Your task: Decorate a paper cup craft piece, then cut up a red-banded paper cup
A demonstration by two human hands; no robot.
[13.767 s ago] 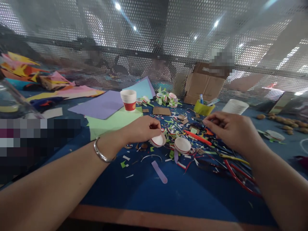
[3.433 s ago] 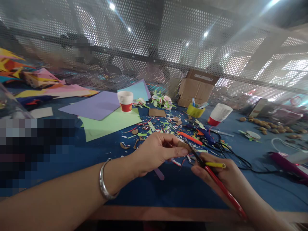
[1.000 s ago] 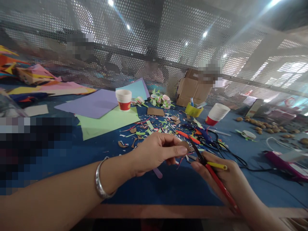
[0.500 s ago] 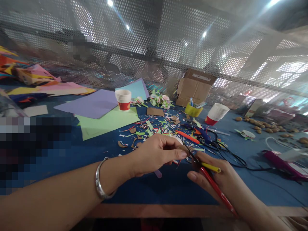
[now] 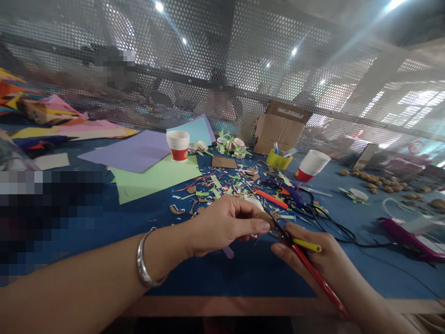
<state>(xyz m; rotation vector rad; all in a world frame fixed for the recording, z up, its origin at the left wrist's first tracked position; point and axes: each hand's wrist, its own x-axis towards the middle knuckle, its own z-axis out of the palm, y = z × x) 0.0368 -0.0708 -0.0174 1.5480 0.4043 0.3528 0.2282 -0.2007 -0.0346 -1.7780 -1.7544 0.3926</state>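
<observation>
My left hand (image 5: 229,222), a silver bracelet on its wrist, pinches a small brown piece of cardboard (image 5: 266,216) between thumb and fingertips. Wrapped partly around a scissor-like cutter (image 5: 306,262) is my right hand (image 5: 321,246); the cutter has thin dark blades, one red handle and one yellow handle. Its blades meet the cardboard's right edge; whether they are closed I cannot tell. Just behind the left fingers lies a white round piece (image 5: 255,203), partly covered. A purple stick (image 5: 228,252) shows below the left hand.
Paper and cardboard scraps (image 5: 215,181) litter the blue table (image 5: 250,278). Beyond are green paper (image 5: 156,178), purple paper (image 5: 128,150), stacked paper cups (image 5: 178,144), tilted cups (image 5: 313,164) and a yellow holder (image 5: 279,160). A blue glue gun (image 5: 297,197) trails black cable at right.
The cutter and my right hand have shifted very slightly right and down. My left hand still pinches the cardboard in nearly the same place.
</observation>
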